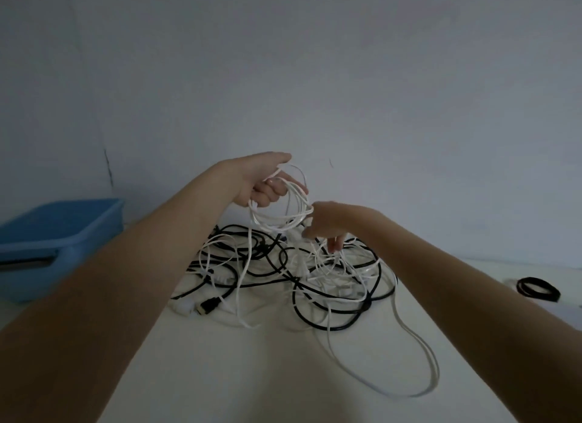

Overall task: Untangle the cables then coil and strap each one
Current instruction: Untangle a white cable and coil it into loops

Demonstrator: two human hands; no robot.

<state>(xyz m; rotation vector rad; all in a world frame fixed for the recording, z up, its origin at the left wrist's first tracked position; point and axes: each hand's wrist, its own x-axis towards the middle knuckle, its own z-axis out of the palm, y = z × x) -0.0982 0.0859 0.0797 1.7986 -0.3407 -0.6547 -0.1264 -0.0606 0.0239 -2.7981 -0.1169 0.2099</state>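
Left hand [267, 183] gripping thin white cable coil [283, 208]; right hand [327, 224] pinching its strand; trailing end risking snagging in black-and-white cable tangle [283, 274] on counter [283, 375], loosening loops.

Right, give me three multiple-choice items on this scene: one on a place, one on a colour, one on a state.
1. Where is the blue bin?
A. left of the cable tangle
B. right of the tangle
C. on top of the tangle

2. What colour is the coil in the left hand?
A. black
B. white
C. red

3. How is the small black coil at far right?
A. held up in the right hand
B. lying apart on the table
C. buried in the tangle

Answers:
A, the bin sits at the left edge, the cable tangle mid-table.
B, the white coil loops from that hand.
B, it lies alone, untouched.
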